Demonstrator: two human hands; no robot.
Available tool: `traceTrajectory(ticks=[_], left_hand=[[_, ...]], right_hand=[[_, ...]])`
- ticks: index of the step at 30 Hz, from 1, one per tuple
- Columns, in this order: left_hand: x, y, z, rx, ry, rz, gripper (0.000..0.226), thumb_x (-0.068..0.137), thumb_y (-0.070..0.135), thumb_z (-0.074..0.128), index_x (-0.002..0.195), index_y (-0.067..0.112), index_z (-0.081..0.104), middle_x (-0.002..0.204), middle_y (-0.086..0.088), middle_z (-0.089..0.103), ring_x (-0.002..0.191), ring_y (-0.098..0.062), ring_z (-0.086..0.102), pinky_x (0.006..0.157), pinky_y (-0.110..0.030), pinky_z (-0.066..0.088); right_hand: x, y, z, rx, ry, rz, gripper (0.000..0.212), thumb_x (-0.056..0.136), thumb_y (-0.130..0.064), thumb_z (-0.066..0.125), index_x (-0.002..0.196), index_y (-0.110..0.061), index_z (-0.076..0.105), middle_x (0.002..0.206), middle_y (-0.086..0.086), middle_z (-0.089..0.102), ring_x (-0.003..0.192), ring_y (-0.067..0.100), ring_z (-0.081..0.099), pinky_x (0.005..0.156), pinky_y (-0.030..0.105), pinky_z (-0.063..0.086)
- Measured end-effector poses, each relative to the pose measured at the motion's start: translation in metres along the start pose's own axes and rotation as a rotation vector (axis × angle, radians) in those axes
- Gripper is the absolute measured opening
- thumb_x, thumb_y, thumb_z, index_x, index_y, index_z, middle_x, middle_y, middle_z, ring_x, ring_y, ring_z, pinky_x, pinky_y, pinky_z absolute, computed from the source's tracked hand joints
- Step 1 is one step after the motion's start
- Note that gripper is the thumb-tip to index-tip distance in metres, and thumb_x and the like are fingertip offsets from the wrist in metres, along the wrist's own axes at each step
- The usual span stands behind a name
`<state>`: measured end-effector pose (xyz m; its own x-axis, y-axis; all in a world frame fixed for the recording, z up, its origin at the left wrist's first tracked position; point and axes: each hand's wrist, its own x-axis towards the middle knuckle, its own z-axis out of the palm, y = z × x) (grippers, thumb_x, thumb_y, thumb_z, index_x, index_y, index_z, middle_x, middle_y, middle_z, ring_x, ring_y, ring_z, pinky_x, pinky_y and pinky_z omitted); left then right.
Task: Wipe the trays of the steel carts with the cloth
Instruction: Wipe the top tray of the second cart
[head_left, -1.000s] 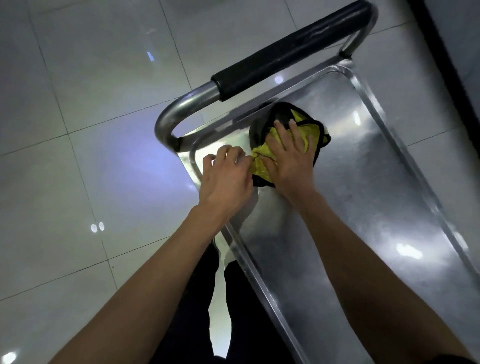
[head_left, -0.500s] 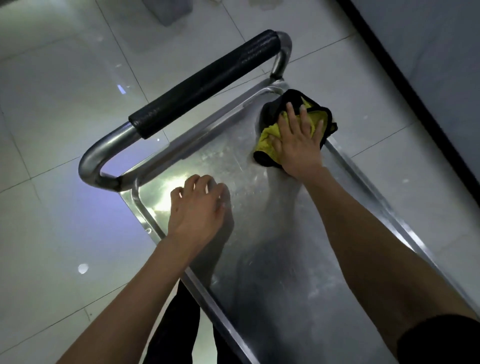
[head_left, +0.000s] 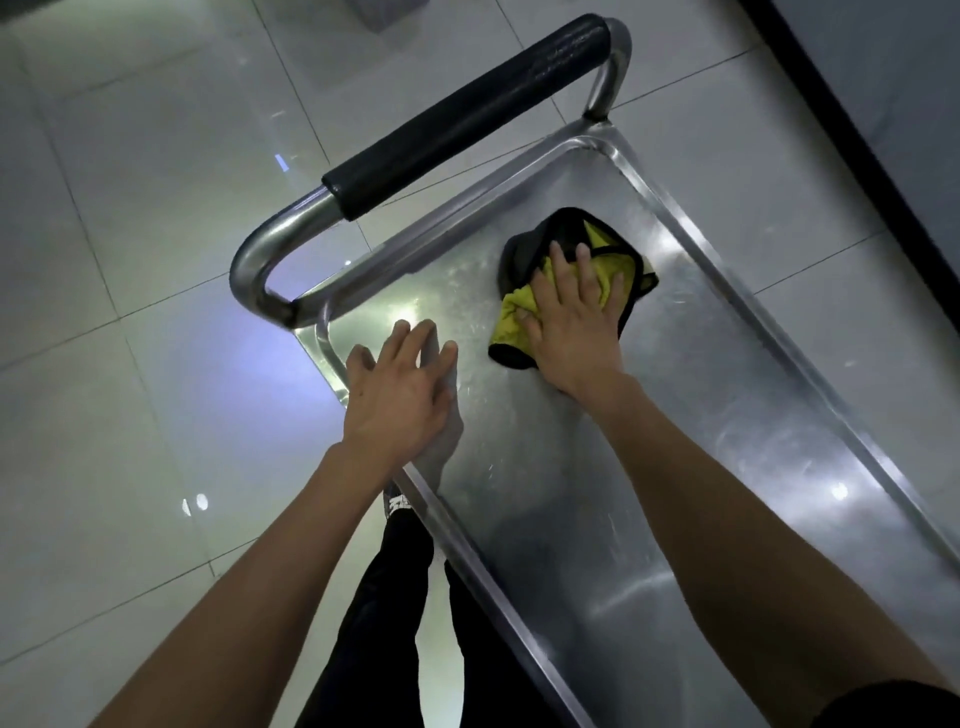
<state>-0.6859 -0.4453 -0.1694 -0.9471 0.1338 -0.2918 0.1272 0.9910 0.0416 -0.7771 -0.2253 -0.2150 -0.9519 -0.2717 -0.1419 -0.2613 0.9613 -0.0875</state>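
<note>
The steel cart's top tray (head_left: 737, 415) runs from the upper middle down to the lower right, its surface streaked and reflective. A yellow cloth with a black edge (head_left: 618, 249) lies crumpled near the tray's far end. My right hand (head_left: 576, 322) presses flat on the cloth, fingers spread. Over the tray's near left corner my left hand (head_left: 400, 395) rests with fingers apart and holds nothing.
A steel push handle with a black foam grip (head_left: 467, 119) arches over the tray's far end. Pale glossy floor tiles (head_left: 130, 312) surround the cart. A dark wall base (head_left: 852, 130) runs along the upper right. My dark trousers (head_left: 384, 613) stand against the tray's left rim.
The right hand has slid the cloth from the far right corner back toward the tray's middle. The left hand stays at the near left corner, its fingers now spread wider.
</note>
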Motion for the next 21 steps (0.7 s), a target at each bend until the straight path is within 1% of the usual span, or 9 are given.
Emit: traceTrajectory(ticks=[2, 5, 6, 8, 10, 14, 17, 19, 21], left_hand=[[0.0, -0.001, 0.004, -0.008, 0.005, 0.007, 0.049, 0.094, 0.039, 0.049, 0.141, 0.028, 0.042, 0.153, -0.005, 0.032, 0.144, -0.029, 0.026, 0.097, -0.056, 0.035], [-0.007, -0.001, 0.009, -0.015, 0.006, 0.011, 0.05, 0.095, 0.04, 0.042, 0.143, 0.025, 0.038, 0.154, -0.007, 0.03, 0.145, -0.032, 0.023, 0.099, -0.059, 0.034], [-0.014, -0.001, 0.01, -0.016, 0.025, 0.01, 0.048, 0.094, 0.04, 0.041, 0.139, 0.024, 0.042, 0.151, -0.007, 0.033, 0.144, -0.032, 0.025, 0.098, -0.058, 0.035], [-0.032, -0.001, 0.016, -0.048, 0.1, 0.006, 0.037, 0.092, 0.038, 0.042, 0.126, 0.025, 0.052, 0.142, -0.005, 0.041, 0.14, -0.031, 0.031, 0.1, -0.056, 0.034], [-0.052, -0.003, 0.024, -0.11, 0.163, 0.011, 0.03, 0.092, 0.036, 0.047, 0.119, 0.028, 0.055, 0.139, -0.001, 0.045, 0.141, -0.028, 0.033, 0.104, -0.054, 0.03], [-0.08, -0.014, 0.031, -0.174, 0.239, 0.006, 0.028, 0.093, 0.034, 0.05, 0.12, 0.026, 0.056, 0.137, 0.002, 0.048, 0.14, -0.027, 0.034, 0.108, -0.053, 0.027], [-0.093, -0.025, 0.029, -0.198, 0.216, 0.012, 0.031, 0.092, 0.029, 0.052, 0.122, 0.022, 0.057, 0.136, -0.001, 0.05, 0.138, -0.028, 0.037, 0.109, -0.056, 0.027], [-0.1, -0.032, 0.029, -0.204, 0.172, 0.023, 0.031, 0.092, 0.024, 0.053, 0.122, 0.021, 0.059, 0.134, -0.001, 0.053, 0.137, -0.026, 0.038, 0.11, -0.056, 0.027], [-0.106, -0.035, 0.03, -0.19, 0.124, 0.027, 0.031, 0.094, 0.025, 0.05, 0.123, 0.023, 0.059, 0.135, 0.0, 0.053, 0.139, -0.025, 0.037, 0.111, -0.056, 0.027]], right_hand=[[-0.018, -0.011, 0.006, -0.005, 0.013, -0.03, 0.058, 0.104, -0.051, 0.019, 0.15, -0.02, 0.036, 0.167, 0.007, 0.012, 0.154, 0.034, 0.002, 0.115, 0.07, 0.009], [-0.043, -0.026, 0.01, -0.005, 0.018, -0.056, 0.056, 0.105, -0.049, 0.019, 0.15, -0.019, 0.035, 0.167, 0.007, 0.01, 0.154, 0.034, 0.001, 0.114, 0.071, 0.011], [-0.051, -0.031, 0.01, -0.006, 0.019, -0.063, 0.056, 0.105, -0.049, 0.02, 0.15, -0.018, 0.035, 0.167, 0.008, 0.01, 0.154, 0.034, 0.0, 0.114, 0.072, 0.011], [-0.066, -0.04, 0.011, -0.001, 0.011, -0.068, 0.056, 0.105, -0.049, 0.021, 0.151, -0.018, 0.034, 0.167, 0.007, 0.008, 0.154, 0.034, -0.001, 0.114, 0.072, 0.01], [-0.079, -0.051, 0.012, 0.013, -0.013, -0.055, 0.06, 0.105, -0.053, 0.019, 0.153, -0.019, 0.031, 0.168, 0.006, 0.006, 0.154, 0.031, -0.004, 0.115, 0.07, 0.007], [-0.102, -0.075, 0.013, 0.048, -0.065, -0.018, 0.068, 0.101, -0.064, 0.017, 0.154, -0.023, 0.027, 0.168, 0.001, 0.0, 0.154, 0.027, -0.011, 0.117, 0.067, 0.0], [-0.123, -0.093, 0.014, 0.062, -0.075, -0.004, 0.069, 0.098, -0.066, 0.023, 0.152, -0.024, 0.032, 0.168, 0.002, 0.0, 0.154, 0.029, -0.009, 0.116, 0.067, 0.001], [-0.141, -0.106, 0.015, 0.059, -0.057, -0.008, 0.066, 0.098, -0.065, 0.028, 0.151, -0.026, 0.035, 0.168, 0.004, 0.004, 0.154, 0.032, -0.005, 0.116, 0.068, 0.003], [-0.157, -0.118, 0.018, 0.07, -0.03, -0.011, 0.062, 0.099, -0.061, 0.035, 0.15, -0.025, 0.038, 0.167, 0.007, 0.011, 0.153, 0.035, 0.002, 0.116, 0.067, 0.005]])
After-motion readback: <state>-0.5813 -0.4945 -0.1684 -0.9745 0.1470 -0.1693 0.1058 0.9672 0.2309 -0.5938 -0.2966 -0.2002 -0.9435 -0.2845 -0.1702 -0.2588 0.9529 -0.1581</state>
